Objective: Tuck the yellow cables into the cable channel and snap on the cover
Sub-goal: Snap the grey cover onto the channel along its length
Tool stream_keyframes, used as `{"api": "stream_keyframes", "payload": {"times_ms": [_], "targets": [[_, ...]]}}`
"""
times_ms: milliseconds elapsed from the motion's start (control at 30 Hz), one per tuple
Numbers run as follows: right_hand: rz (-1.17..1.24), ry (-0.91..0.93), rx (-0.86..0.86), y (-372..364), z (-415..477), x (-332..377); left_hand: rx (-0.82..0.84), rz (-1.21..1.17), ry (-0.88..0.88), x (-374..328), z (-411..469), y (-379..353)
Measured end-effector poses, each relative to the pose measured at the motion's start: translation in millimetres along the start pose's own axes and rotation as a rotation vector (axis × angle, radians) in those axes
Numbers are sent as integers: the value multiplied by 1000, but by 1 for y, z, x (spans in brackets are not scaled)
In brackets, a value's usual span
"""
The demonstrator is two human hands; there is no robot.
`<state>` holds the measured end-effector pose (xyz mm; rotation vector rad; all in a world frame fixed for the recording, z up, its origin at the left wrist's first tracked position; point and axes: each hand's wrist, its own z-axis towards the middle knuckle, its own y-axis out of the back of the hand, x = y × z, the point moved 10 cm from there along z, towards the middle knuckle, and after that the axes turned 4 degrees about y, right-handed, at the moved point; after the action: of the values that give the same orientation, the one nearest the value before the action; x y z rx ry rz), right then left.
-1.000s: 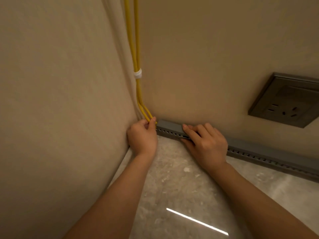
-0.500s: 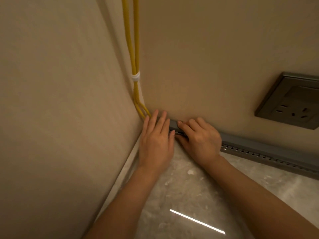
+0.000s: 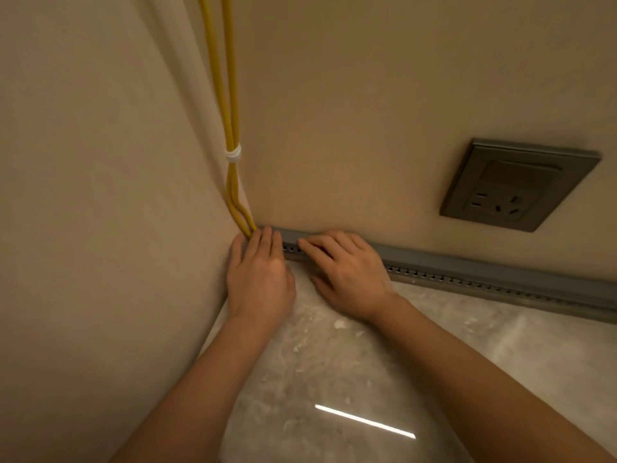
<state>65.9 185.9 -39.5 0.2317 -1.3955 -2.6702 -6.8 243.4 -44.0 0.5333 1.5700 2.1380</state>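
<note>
Two yellow cables (image 3: 230, 95) run down the wall corner, bound by a white tie (image 3: 233, 154), and bend into the left end of a grey cable channel (image 3: 467, 267) along the base of the back wall. A smooth grey cover lies on top of the channel, with a row of slots below it. My left hand (image 3: 258, 279) lies flat with its fingers together, pressing on the channel's left end where the cables enter. My right hand (image 3: 344, 267) rests just to the right, its fingers bent over the top of the channel. Neither hand grips anything.
A grey wall socket (image 3: 514, 187) is set in the back wall at the right, above the channel. The beige side wall (image 3: 100, 195) stands close on the left. A pale marbled floor (image 3: 334, 379) with a bright light reflection lies below.
My left hand has gone from a fist at the cable bend to flat fingers pressed on the channel's end. My right hand has stayed on the channel beside it.
</note>
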Motion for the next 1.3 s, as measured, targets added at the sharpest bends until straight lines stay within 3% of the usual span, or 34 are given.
{"api": "stream_keyframes", "payload": {"times_ms": [133,300,367,500,567,667,800,967,1300], "targets": [[179,-129,-51,19,-34,-13,77,74,26,-3,3,-7],[299,-471,-244,59,-87,-56,158,24,96,-7,6,-7],[313,-587,-346,77,-108,-70,140,-223,222,-5,6,-3],[392,-785,-528,99,-146,-87,-74,-857,534,-16,-14,10],[472,-891,-590,102,-162,-94,126,-1108,670,-41,-24,-15],[641,-1107,-598,91,-185,-106,640,-1492,843,-106,-51,-51],[848,-1429,-483,66,-213,-122,927,-1604,800,-162,-67,-52],[1014,-1544,-354,54,-220,-131,970,-1671,824,-184,-67,-52],[1273,-1696,-317,39,-211,-124,1022,-1754,867,-202,-51,-46]]}}
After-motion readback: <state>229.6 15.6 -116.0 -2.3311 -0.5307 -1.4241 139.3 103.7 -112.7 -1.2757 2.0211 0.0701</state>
